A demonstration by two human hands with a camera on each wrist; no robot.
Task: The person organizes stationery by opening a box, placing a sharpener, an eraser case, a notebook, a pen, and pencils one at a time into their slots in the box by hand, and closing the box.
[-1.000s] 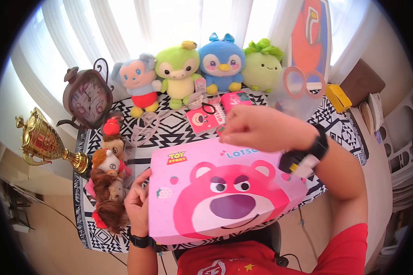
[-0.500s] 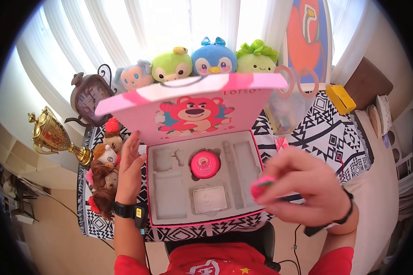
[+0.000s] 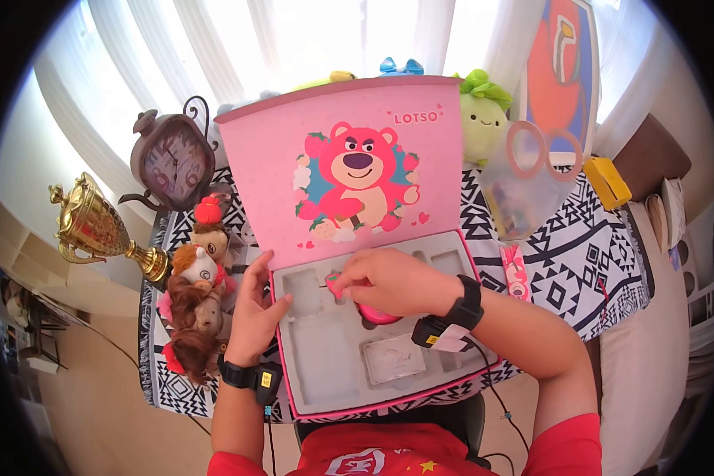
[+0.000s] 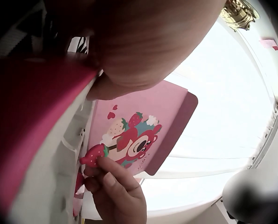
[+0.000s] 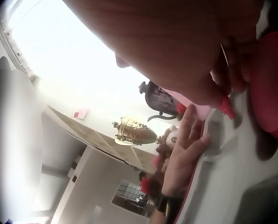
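The pink lid now leans farther back than before, behind the grey tray. The left hand is at the tray's left edge, fingers spread wide. The right hand has come in from the right, fingers narrowed, pinching a strawberry piece over the tray's upper left; its long axis slants, leafy end lidward, tip toward the tray.

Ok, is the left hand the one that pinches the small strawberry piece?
No, the right hand pinches the strawberry piece, while the left hand is at the side of the open box.
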